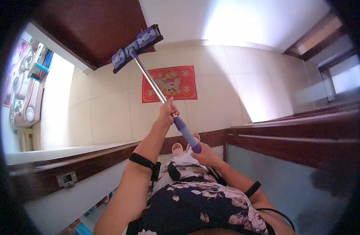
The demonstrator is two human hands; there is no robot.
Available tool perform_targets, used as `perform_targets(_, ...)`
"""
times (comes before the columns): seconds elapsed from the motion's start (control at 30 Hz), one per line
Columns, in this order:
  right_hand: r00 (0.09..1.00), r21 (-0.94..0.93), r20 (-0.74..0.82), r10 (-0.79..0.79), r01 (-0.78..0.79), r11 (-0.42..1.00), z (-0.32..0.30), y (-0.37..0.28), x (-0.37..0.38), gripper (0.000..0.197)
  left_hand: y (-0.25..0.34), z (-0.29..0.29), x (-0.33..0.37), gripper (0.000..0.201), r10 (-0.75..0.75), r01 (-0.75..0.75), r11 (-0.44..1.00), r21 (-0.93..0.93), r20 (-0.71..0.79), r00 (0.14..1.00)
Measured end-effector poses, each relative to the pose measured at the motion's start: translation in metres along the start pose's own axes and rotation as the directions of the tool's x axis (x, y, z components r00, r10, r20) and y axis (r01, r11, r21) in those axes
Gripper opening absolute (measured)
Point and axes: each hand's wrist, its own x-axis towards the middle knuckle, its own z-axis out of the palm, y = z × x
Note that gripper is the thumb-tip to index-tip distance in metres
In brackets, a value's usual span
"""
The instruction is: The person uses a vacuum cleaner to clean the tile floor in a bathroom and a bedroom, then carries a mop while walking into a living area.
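A mop [150, 80] with a silver pole and a purple and light-blue grip slants up and to the left in front of me. My left hand [169, 111] is wrapped round the pole just above the purple part of the grip. Lower down, my right hand [206, 154] closes on the end of the handle. The mop's wide purple and grey head [136, 47] appears raised, in front of a dark red-brown door panel. Beyond the pole, a red patterned mat [180, 84] lies on the tiles, partly crossed by it.
Pale floor tiles [109, 113] stretch ahead, with bright light on the right side. Dark wooden frames [282, 147] run along both sides of me, the left one bearing a metal latch plate [67, 179]. A sofa [33, 103] shows at far left. My slippered feet [177, 149] stand by a dark threshold.
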Motion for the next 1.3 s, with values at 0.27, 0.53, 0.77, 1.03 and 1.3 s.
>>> perform_targets(0.27,0.977,0.279,0.210,0.031,-0.091,0.956,-0.043,-0.021,0.084,0.021,-0.004,0.018,0.023,0.026,0.175,-0.158,0.983,0.098,-0.190,0.966)
perform_targets(0.53,0.971,0.382,0.212,-0.106,0.018,0.924,-0.054,-0.041,0.197,0.016,-0.033,0.036,-0.012,0.037,0.150,-0.122,0.957,0.262,-0.092,0.984)
perform_targets(0.77,0.961,0.445,0.249,0.121,-0.225,0.867,-0.075,-0.073,0.286,0.017,-0.068,0.099,-0.120,0.049,-0.039,0.014,0.952,0.306,0.073,0.997)
perform_targets(1.03,0.954,0.602,0.190,0.232,-0.300,0.740,-0.074,-0.077,0.316,0.033,-0.017,0.084,-0.159,0.027,-0.112,0.067,0.950,0.304,0.133,0.985)
perform_targets(1.3,0.999,0.725,0.036,-0.016,-0.015,0.688,-0.094,-0.092,0.311,0.026,0.042,0.064,-0.169,0.054,0.443,-0.489,0.773,0.403,0.208,0.872)
